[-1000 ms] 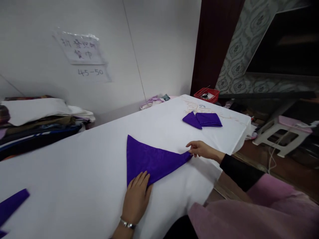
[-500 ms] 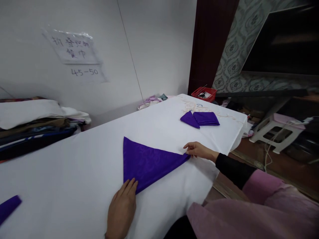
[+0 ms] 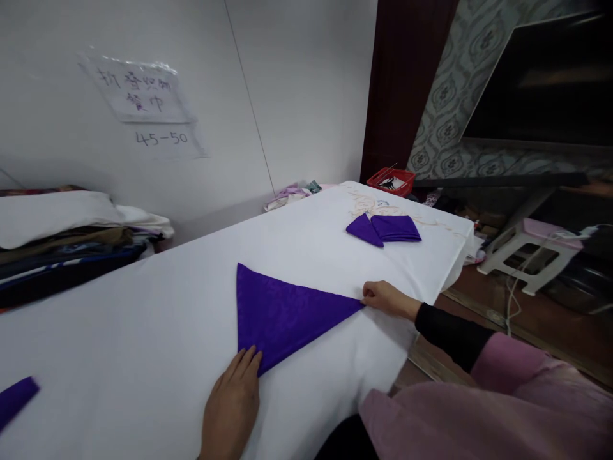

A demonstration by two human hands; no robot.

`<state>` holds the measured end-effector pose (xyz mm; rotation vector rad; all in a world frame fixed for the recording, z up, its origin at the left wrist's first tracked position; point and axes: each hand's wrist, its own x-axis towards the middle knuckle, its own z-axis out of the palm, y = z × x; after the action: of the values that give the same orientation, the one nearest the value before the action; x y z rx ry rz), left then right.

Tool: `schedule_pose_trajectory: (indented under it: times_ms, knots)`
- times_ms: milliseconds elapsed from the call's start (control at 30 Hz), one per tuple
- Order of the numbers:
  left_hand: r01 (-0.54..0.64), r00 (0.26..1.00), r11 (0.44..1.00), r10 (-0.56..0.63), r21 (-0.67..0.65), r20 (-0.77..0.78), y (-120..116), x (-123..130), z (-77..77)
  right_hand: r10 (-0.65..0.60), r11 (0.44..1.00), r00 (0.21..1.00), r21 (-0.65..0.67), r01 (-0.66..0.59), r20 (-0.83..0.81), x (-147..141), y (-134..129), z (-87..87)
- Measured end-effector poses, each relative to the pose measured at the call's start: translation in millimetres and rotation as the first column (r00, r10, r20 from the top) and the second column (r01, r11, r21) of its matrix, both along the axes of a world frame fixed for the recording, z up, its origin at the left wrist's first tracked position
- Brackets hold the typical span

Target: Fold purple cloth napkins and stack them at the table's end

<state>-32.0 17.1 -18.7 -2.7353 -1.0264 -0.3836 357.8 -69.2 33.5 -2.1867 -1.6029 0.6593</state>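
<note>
A purple cloth napkin (image 3: 287, 313), folded into a triangle, lies on the white tablecloth (image 3: 158, 358) in front of me. My left hand (image 3: 233, 396) rests flat with outstretched fingers on its near left corner. At the right end, the fingers of my right hand (image 3: 385, 299) are closed in a pinch on the pointed tip. Farther back on the table are a folded purple napkin (image 3: 396, 228) and a smaller purple triangle (image 3: 364, 230) touching it. Another purple cloth (image 3: 16, 399) is cut off at the left edge of the view.
Against the wall at left is a stack of folded fabrics (image 3: 71, 236). A red basket (image 3: 393, 182) and some crumpled cloths (image 3: 290, 196) are at the far end. To the right, a pink-topped stool (image 3: 531, 252) with a power strip and cable stands on the floor.
My right hand has shifted slightly right, and its fingers have closed on the napkin's tip, which now lies straighter and flatter. The left hand stays nearly in place.
</note>
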Motion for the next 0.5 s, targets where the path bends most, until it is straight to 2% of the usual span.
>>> schedule_pose_trajectory:
  times_ms: [267, 500]
  knots:
    - [-0.036, 0.999, 0.999, 0.036, -0.02, 0.002, -0.9, 1.2, -0.1, 0.071, 0.997, 0.992, -0.022, -0.069, 0.107, -5.4, -6.7, 6.6]
    - [-0.093, 0.991, 0.994, 0.098, -0.06, 0.091, -5.7, 2.1, 1.6, 0.13, 0.991, 0.982, 0.0, -0.131, 0.136, -6.4, -10.1, -2.4]
